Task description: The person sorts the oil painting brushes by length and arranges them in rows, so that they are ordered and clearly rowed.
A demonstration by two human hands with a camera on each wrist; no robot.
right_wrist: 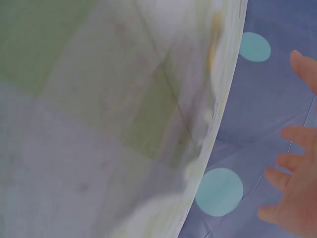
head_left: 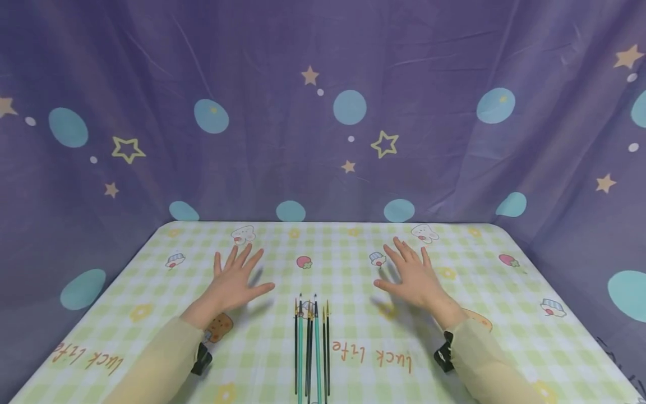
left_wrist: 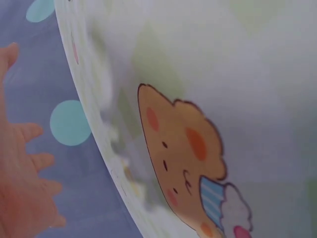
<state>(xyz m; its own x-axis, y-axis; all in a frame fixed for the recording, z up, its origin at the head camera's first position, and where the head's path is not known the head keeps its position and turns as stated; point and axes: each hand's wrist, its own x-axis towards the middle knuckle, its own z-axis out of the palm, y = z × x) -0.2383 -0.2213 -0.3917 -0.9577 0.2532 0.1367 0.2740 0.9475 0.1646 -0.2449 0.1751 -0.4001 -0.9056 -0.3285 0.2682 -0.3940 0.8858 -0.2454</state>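
Several thin paintbrushes (head_left: 317,348) lie side by side on the table, bristles toward the far edge; some handles are black, others teal. To their left my left hand (head_left: 234,286) hovers with fingers spread, its shadow on the cloth beneath. On the opposite side my right hand (head_left: 416,280) is held the same way, palm down and fingers apart. Neither hand touches the brushes. The left wrist view shows the fingers of the left hand (left_wrist: 27,183) at the left border, and the right wrist view has the right hand (right_wrist: 294,183) at its right border; both hold nothing.
A green-and-white checked tablecloth (head_left: 343,280) with printed cartoons and lettering covers the table. Behind it and at both sides hangs a purple curtain (head_left: 272,151) with stars and teal dots. Dark wrist straps (head_left: 202,359) sit at both sleeve cuffs.
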